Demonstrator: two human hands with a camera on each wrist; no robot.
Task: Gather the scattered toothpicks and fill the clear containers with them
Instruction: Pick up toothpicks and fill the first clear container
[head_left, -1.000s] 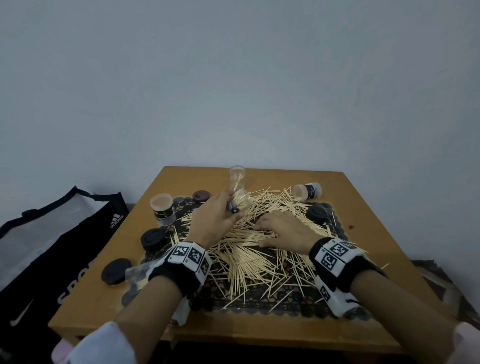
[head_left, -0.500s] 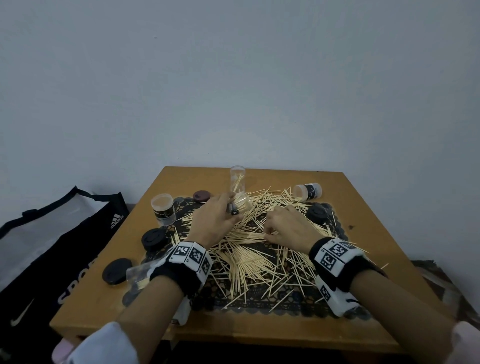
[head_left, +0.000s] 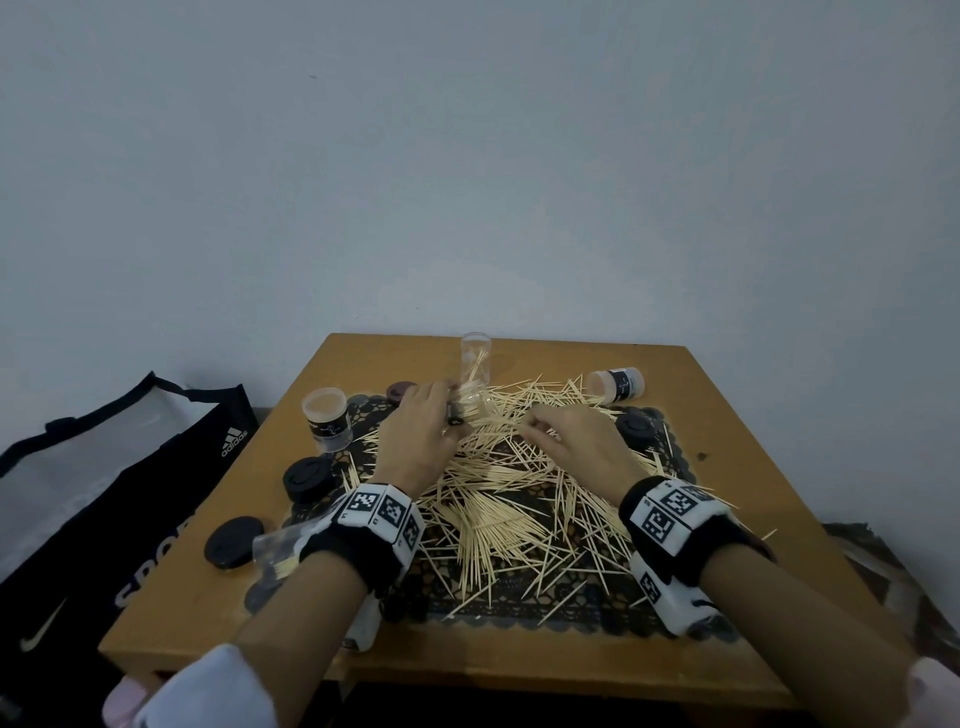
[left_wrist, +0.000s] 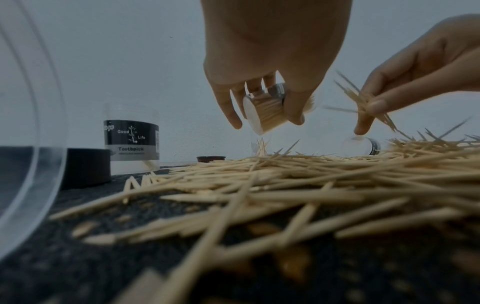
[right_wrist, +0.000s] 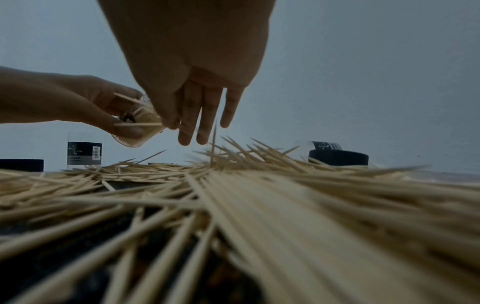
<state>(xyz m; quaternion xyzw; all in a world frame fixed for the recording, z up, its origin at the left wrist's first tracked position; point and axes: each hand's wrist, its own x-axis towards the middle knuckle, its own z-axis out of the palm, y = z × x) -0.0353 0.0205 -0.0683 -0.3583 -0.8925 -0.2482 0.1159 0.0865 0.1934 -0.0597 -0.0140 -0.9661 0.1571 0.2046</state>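
The left hand (head_left: 421, 436) grips a clear container (left_wrist: 265, 111), its fingers (left_wrist: 228, 105) curled round the lower part; this container is already partly packed with toothpicks and is held tilted above the heap, toward the far-left part of the mat. Its long axis leans up and away toward the far edge of the counter (head_left: 727, 395), mouth uppermost.

The right hand (head_left: 576, 441) pinches a small bundle (left_wrist: 363, 98) of toothpicks between thumb and fingertips, the other fingers hanging loosely straight. The bundle sits just beside the container, to its right, with the sticks fanned and crossing rather than lined up. The coming move seems to turn on this: the bundle must be swung leftward and up to the mouth, and turned so that its sticks run along the container's axis. The right hand is the nearer one for that.

The loose toothpicks (head_left: 498, 499) lie scattered over the dark lace mat (head_left: 675, 618) in the counter's middle.

A second container (left_wrist: 132, 144) stands upright near the left edge; its black label reads "Good Life" and "Toothpick". A third (head_left: 618, 385) lies on its side near the far-right corner, label unreadable. Beside the counter's left edge a black bag (head_left: 130, 499) shows "adidas", a Nike swoosh and the letters "SPO".
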